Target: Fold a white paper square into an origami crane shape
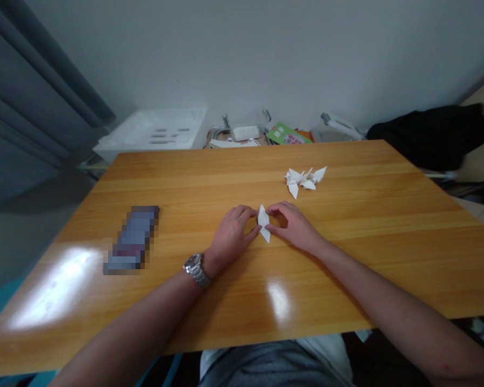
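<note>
A small piece of folded white paper [263, 217], narrow and pointed at both ends, is held upright between my two hands just above the wooden table [193, 183]. My left hand [234, 228], with a metal watch [197, 267] on its wrist, pinches the paper's left side between thumb and fingers. From the other side my right hand [293, 224] grips the right edge, thumb near the lower half and fingers near the top. Farther back on the right lie several folded white paper pieces [305, 179], bunched together with pointed tips.
On the left of the table lies a pixelated phone-like object [133, 239]. Beyond the far edge are a white plastic tray [153, 126], a green booklet [286, 134] and assorted items against the wall. Black cloth [427, 134] is heaped at the back right.
</note>
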Motion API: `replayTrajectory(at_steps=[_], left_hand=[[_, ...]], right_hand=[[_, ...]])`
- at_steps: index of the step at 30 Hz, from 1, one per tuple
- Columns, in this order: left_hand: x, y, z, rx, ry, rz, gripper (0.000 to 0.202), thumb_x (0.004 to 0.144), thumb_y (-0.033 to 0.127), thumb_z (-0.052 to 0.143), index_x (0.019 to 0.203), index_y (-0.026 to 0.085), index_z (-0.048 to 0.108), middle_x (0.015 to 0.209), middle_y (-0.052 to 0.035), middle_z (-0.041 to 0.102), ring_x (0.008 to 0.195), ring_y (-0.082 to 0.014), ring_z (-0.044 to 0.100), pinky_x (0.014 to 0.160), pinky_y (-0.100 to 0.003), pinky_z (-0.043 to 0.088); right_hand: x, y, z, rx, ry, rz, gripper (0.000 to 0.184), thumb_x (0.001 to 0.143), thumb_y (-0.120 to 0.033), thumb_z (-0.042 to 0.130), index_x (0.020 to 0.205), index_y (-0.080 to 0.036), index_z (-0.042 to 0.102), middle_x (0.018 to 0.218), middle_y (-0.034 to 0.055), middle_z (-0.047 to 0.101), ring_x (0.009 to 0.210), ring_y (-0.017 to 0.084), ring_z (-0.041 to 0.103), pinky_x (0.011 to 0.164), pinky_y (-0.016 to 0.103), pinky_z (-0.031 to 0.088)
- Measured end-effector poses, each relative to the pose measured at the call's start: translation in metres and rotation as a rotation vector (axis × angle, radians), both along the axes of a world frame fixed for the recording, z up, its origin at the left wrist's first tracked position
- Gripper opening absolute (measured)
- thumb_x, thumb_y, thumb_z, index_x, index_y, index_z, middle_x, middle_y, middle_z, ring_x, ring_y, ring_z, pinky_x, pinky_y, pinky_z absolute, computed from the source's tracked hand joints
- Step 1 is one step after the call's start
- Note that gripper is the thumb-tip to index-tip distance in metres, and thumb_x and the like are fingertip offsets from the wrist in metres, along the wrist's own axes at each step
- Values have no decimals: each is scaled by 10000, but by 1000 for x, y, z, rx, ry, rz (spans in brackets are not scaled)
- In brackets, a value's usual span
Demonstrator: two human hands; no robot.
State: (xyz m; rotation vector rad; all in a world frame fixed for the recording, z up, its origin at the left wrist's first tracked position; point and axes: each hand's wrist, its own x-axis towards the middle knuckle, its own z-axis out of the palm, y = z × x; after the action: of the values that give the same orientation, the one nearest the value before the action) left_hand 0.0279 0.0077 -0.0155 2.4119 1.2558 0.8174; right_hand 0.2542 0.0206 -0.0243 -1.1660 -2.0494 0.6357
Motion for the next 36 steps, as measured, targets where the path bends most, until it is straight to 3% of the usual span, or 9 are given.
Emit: replayTrajectory(at_steps=[15,36], left_hand=[[1,4,-2,-18,-113,-74,176,950,218,676,1119,205,626,1133,-62,657,1092,-229,608,1002,-393,508],[-1,10,-10,-85,-220,-25,56,954,243,652,955,205,693,1096,-73,657,1054,-214,640,979,-383,531]], right_hand=[[1,1,-3,13,-73,33,202,879,-287,748,1048,-219,662,1076,89,661,1039,279,608,938,450,477],[1,-1,0,41,-108,72,191,891,-325,759,1047,-240,690,1083,76,672,1036,274,607,927,434,469]])
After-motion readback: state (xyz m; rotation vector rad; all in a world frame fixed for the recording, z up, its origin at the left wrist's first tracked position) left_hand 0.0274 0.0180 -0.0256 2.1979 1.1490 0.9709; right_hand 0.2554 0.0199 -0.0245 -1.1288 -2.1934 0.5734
